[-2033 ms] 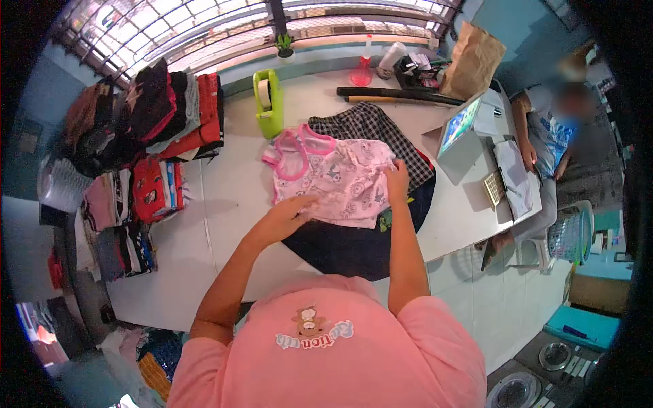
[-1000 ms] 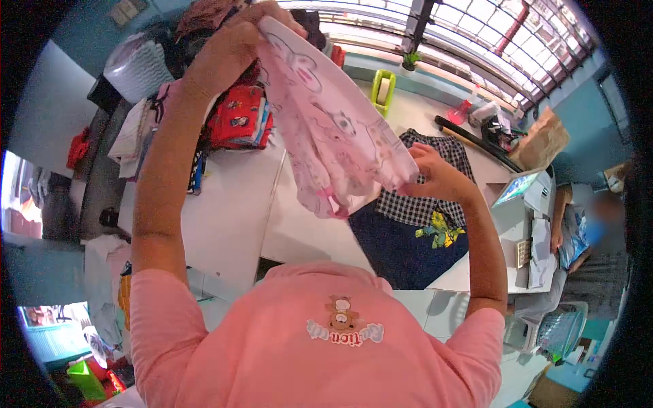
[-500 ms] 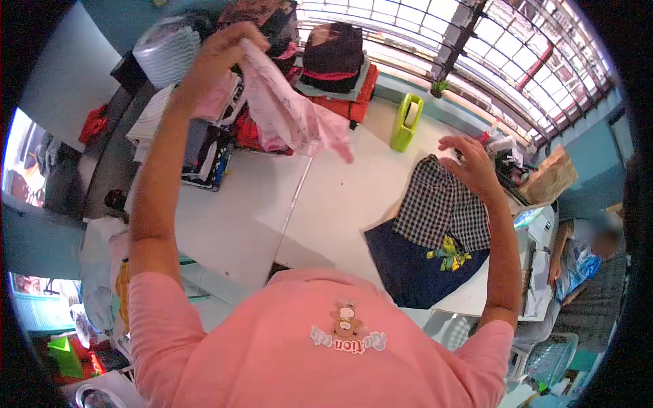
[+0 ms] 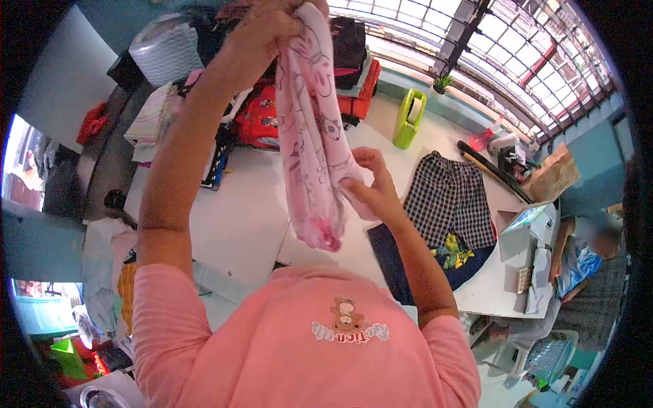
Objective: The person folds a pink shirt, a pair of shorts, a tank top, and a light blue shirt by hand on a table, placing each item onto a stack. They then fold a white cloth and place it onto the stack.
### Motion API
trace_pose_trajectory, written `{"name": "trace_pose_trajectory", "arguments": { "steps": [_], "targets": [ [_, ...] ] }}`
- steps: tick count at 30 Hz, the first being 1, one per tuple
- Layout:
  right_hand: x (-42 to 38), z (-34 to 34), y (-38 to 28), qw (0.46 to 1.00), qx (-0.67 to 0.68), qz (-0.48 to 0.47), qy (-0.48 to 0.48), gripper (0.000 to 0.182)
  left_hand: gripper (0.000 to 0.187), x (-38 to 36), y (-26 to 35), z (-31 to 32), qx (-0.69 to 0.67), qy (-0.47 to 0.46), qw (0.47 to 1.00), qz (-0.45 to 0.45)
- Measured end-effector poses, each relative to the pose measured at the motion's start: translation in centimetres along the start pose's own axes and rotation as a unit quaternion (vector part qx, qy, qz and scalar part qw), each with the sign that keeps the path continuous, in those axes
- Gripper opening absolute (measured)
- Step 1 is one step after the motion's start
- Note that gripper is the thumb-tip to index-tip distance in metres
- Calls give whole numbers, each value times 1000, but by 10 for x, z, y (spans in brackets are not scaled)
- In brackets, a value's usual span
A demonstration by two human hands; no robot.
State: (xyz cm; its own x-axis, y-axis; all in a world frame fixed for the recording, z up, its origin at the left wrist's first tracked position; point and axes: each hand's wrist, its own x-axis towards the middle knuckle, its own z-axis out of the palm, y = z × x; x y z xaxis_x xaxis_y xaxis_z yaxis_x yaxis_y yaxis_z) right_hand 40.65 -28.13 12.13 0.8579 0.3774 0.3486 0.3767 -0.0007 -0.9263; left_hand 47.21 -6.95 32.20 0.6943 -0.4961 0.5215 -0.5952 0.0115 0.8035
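A pink printed garment [image 4: 313, 129] hangs in loose folds above the white table. My left hand [image 4: 272, 30] is closed on its upper end, raised near the top of the view. Lower on the garment's right side, my right hand [image 4: 373, 185] pinches its edge between thumb and fingers. Black-and-white checked shorts [image 4: 447, 197] lie flat to the right of my right hand, over a dark blue cloth [image 4: 394, 265] with a yellow-green print.
Folded clothes [image 4: 258, 119] are stacked at the back left of the table [image 4: 238, 224]. A green tape dispenser [image 4: 409, 119] stands near the barred window. A laptop [image 4: 527, 221] and paper bag [image 4: 552, 173] are at right, where another person [image 4: 585, 262] sits.
The pink garment has come from the stacks towards the middle. My right hand has moved left from above the checked shorts and taken hold of the garment. My left hand still holds it.
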Motion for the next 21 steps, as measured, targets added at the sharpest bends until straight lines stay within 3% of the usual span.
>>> {"name": "trace_pose_trajectory", "arguments": {
  "steps": [3,4,7,9,10,11,14,18,21],
  "targets": [
    [9,-3,-10,980,195,19,33,49,12,3,0,9,-214,-65,975,13],
    [15,-4,-19,958,283,18,44,49,12,3,-4,15,-217,-67,974,13],
    [21,-11,-36,936,351,28,-7,40,22,1,0,39,83,-88,993,13],
    [25,-16,-50,921,388,41,-6,33,18,0,8,58,92,-109,989,-27],
    [27,-17,-53,921,388,42,-5,33,15,2,9,64,100,-128,984,-68],
    [28,-19,-54,929,369,7,15,33,13,1,0,68,154,-131,979,-13],
    [31,-24,-60,936,345,-42,56,31,16,-2,1,78,217,-180,959,-34],
    [30,-38,-59,944,327,-51,-19,30,16,-1,1,76,217,-157,963,-40],
    [27,-39,-33,989,103,30,-105,31,16,5,0,58,220,-94,970,29]
  ]
}}
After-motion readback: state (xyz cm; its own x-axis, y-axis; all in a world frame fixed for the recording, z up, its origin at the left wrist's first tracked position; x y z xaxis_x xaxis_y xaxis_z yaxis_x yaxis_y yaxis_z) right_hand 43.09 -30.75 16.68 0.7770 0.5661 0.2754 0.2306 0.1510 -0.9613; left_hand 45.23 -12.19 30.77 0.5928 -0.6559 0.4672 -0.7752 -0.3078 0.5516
